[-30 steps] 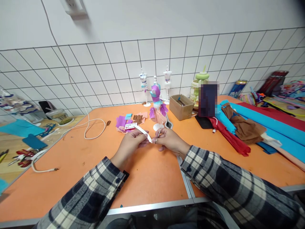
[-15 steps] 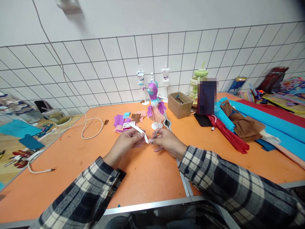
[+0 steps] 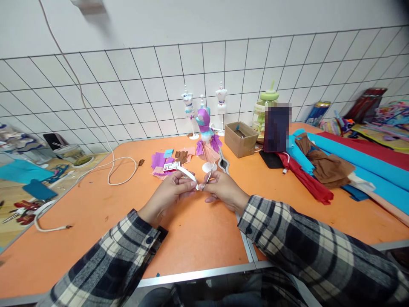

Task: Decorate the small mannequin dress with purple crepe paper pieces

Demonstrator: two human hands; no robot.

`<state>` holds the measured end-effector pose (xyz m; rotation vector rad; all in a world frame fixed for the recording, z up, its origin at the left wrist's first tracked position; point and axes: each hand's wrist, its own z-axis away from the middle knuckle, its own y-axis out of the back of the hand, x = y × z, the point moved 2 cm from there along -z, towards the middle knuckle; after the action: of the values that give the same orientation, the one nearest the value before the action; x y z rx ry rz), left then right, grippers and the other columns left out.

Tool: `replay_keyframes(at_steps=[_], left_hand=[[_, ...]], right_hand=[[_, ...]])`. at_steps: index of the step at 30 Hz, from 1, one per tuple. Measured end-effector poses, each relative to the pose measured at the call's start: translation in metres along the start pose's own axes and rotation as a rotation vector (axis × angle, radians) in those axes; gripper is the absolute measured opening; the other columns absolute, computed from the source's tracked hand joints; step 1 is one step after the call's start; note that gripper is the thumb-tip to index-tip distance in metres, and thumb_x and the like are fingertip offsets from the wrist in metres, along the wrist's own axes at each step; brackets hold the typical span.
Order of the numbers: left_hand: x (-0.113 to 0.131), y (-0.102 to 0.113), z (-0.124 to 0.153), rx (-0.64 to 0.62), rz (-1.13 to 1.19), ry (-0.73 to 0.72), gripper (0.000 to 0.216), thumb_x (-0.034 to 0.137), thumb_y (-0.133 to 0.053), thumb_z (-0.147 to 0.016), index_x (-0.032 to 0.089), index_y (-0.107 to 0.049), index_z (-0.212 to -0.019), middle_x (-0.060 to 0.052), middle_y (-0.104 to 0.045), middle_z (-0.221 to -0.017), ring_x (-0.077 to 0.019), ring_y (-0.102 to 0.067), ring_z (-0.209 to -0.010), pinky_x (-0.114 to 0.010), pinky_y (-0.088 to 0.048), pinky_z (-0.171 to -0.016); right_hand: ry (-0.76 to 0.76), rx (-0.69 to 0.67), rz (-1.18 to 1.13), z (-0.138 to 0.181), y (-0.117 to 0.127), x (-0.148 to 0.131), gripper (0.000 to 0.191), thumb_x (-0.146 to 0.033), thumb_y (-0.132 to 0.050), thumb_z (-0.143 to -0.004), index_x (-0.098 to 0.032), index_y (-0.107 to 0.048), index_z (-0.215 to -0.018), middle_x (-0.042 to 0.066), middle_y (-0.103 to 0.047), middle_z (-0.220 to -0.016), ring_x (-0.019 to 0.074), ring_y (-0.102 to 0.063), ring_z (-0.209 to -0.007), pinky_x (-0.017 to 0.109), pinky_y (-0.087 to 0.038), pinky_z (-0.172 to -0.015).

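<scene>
A narrow white strip [image 3: 188,173] is pinched near its lower right end by my left hand [image 3: 175,190], its other end rising to the upper left. My right hand [image 3: 223,190] grips a slim silver tool [image 3: 209,175] like tweezers, with its thin end pointing up and away. The fingertips of both hands almost meet at the strip's end, and whether the tool touches the strip I cannot tell. Just beyond them stands a small dress form [image 3: 203,121] wrapped in purple and blue, with a peach and purple skirt, on a white round base.
Purple, brown and blue fabric scraps [image 3: 158,160] lie left of the form, with a white and red small box [image 3: 171,166]. Two white dress forms [image 3: 221,98] stand behind. A cardboard box [image 3: 240,143], a blurred-out dark screen [image 3: 277,130] and fabric rolls [image 3: 361,160] are at right; a white cable [image 3: 110,170] is at left.
My left fingers have shifted closer to the strip's lower end, so less of it sticks out toward the right hand. The right hand keeps its grip. The view has shifted slightly.
</scene>
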<state>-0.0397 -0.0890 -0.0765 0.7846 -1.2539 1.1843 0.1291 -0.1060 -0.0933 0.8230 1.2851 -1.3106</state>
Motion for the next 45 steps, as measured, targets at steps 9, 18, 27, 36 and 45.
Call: replay_keyframes(at_steps=[9, 18, 27, 36, 45], left_hand=[[0.009, 0.007, -0.001, 0.118, 0.145, -0.083, 0.035, 0.008, -0.086, -0.062, 0.015, -0.064, -0.089, 0.000, -0.073, -0.079, -0.0101, -0.070, -0.073, -0.018, -0.058, -0.071], [0.003, 0.003, 0.001, 0.096, 0.054, -0.116, 0.044, 0.015, -0.088, -0.060, 0.016, -0.064, -0.097, 0.000, -0.072, -0.082, -0.0120, -0.069, -0.076, -0.023, -0.056, -0.074], [0.007, 0.001, 0.007, 0.129, 0.094, -0.186, 0.038, 0.020, -0.087, -0.064, 0.016, -0.065, -0.094, -0.001, -0.073, -0.085, -0.0123, -0.069, -0.077, -0.024, -0.054, -0.074], [0.002, -0.002, 0.008, 0.089, 0.096, -0.121, 0.031, 0.021, -0.087, -0.066, 0.015, -0.068, -0.090, -0.002, -0.072, -0.086, -0.0127, -0.068, -0.080, -0.020, -0.052, -0.067], [0.001, -0.007, 0.009, 0.050, 0.174, -0.108, 0.029, 0.019, -0.087, -0.065, 0.014, -0.069, -0.087, -0.003, -0.072, -0.084, -0.0135, -0.067, -0.080, -0.024, -0.053, -0.077]], right_hand=[[0.078, -0.038, 0.306, 0.002, 0.006, -0.002, 0.022, -0.030, -0.074, -0.076, -0.021, -0.056, -0.086, -0.003, -0.064, -0.073, 0.0084, -0.051, -0.051, 0.022, -0.049, -0.045], [0.204, -0.352, 0.788, 0.017, 0.003, 0.006, 0.025, -0.046, -0.068, -0.083, -0.021, -0.074, -0.086, 0.001, -0.071, -0.076, 0.0155, -0.062, -0.066, 0.025, -0.042, -0.057], [0.186, -0.291, 0.856, 0.016, 0.003, 0.008, 0.035, -0.055, -0.064, -0.086, -0.022, -0.075, -0.090, 0.000, -0.064, -0.069, 0.0130, -0.054, -0.062, 0.025, -0.033, -0.055], [0.161, -0.296, 0.848, 0.019, 0.000, 0.005, 0.039, -0.058, -0.063, -0.085, -0.022, -0.073, -0.093, -0.001, -0.063, -0.073, 0.0135, -0.055, -0.067, 0.025, -0.036, -0.059], [0.152, -0.313, 0.741, 0.019, -0.001, 0.007, 0.038, -0.056, -0.062, -0.087, -0.020, -0.070, -0.093, -0.001, -0.062, -0.073, 0.0130, -0.055, -0.068, 0.024, -0.036, -0.059]])
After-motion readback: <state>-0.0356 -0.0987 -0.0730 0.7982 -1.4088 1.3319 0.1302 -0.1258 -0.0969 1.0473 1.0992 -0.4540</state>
